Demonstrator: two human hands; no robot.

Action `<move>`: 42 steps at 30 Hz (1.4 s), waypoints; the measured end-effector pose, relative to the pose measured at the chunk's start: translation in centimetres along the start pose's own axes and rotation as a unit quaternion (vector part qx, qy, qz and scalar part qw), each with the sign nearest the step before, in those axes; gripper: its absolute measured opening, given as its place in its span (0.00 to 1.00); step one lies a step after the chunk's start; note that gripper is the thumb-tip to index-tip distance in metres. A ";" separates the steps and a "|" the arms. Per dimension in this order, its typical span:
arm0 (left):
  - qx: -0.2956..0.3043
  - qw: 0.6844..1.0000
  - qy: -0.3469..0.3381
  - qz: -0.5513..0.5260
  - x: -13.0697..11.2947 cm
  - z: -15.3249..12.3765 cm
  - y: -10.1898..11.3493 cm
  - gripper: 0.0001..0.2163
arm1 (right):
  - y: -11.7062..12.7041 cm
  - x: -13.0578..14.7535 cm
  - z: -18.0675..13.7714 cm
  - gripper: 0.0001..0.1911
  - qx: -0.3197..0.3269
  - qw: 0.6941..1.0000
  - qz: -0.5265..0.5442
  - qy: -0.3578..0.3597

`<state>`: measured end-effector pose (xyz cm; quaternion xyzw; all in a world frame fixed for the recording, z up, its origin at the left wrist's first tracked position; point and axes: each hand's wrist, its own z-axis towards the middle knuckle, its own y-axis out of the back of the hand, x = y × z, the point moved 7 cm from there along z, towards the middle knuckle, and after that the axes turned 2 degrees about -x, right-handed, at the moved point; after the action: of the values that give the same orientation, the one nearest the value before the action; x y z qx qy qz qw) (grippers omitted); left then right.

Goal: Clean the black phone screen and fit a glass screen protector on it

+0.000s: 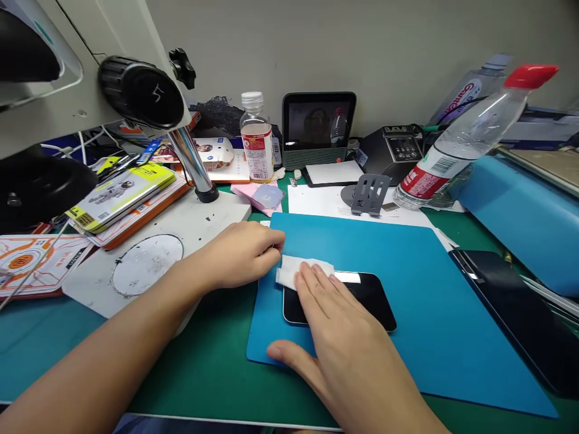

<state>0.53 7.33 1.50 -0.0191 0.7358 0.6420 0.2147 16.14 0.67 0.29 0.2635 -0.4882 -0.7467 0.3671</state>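
A smartphone point(368, 295) with a dark glass face lies flat on the blue mat point(452, 337). Over its left end is a folded white wipe point(289, 272). My right hand point(341, 325) presses down on the wipe and phone with fingers laid flat and thumb spread out to the left, covering the middle of the phone. Just left of the wipe, my left hand point(246, 253) is closed with its fingers curled by the mat's left edge; whatever it may hold is hidden.
A microscope stand point(194, 163) rises at the left, beside stacked boxes point(131, 193). Behind the mat are a small bottle point(257, 144), a screen point(319, 120), a grey phone holder point(371, 193) and a leaning red-capped bottle point(470, 138). A long dark panel point(520, 319) overlaps the mat's right side.
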 end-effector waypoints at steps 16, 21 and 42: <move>-0.022 0.998 0.035 -0.043 0.3 -0.1 -0.3 0.07 | 0.9 1.2 1.2 0.37 -0.001 0.999 0.026 0.040; -0.017 0.999 0.029 -0.039 0.3 0.0 -0.4 0.07 | 1.1 1.9 1.6 0.33 -0.006 1.000 0.025 0.018; -0.013 0.998 0.032 -0.051 0.0 0.1 -0.6 0.04 | 1.7 -1.4 0.1 0.29 -0.025 0.999 -0.036 -0.008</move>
<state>0.69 7.30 0.93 -0.0793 0.7322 0.6386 0.2233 17.41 1.39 1.98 0.2657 -0.4620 -0.7738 0.3423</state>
